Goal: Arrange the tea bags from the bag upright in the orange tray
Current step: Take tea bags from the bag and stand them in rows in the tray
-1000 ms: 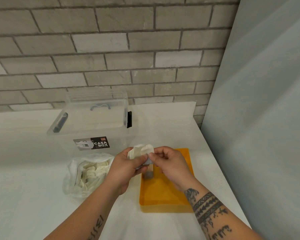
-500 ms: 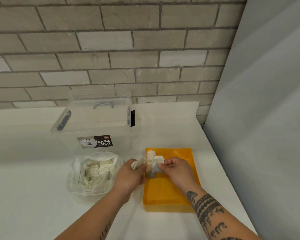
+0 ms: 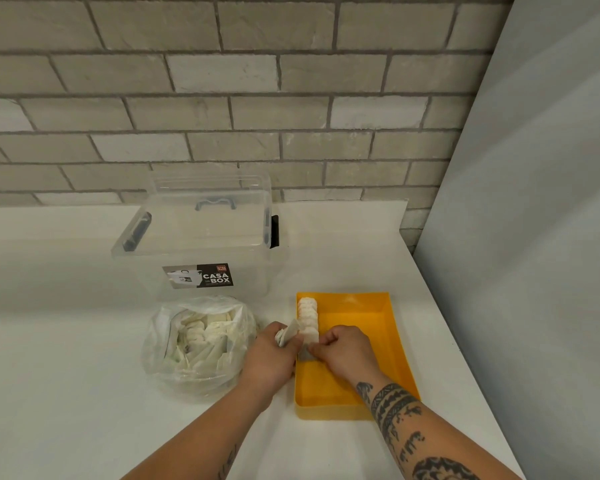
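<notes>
The orange tray (image 3: pixel 361 323) lies on the white surface (image 3: pixel 66 341) at the lower centre-right of the frame, its long side running away from the camera. Along its left wall stands a row of tea bags (image 3: pixel 307 315), upright and packed touching one another, reaching from the tray's far left corner down toward the hands. The right hand (image 3: pixel 347 351) is over the left part of the tray, at the near end of that row. Its fingers (image 3: pixel 323 341) are curled, and thumb and forefinger pinch a small pale-grey tea bag (image 3: pixel 305 355) that sits against the last one in the row. The left hand (image 3: pixel 274 360) is just outside the tray's left wall, close beside the right hand. Its fingers are curled round a small bunch of white tea bags (image 3: pixel 289 333) whose tops stick up out of the fist. Left of the hands, at the centre-left of the frame, the clear plastic bag (image 3: pixel 160 341) sits open on the surface with many more white tea bags heaped inside. Higher in the frame, just behind it, stands a clear storage box (image 3: pixel 201 233) with a lid, dark side clasps and a label reading CASA BOX. A grey brick wall (image 3: pixel 222 98) fills the top of the frame, and a plain grey panel (image 3: pixel 534 237) runs down the right side.
</notes>
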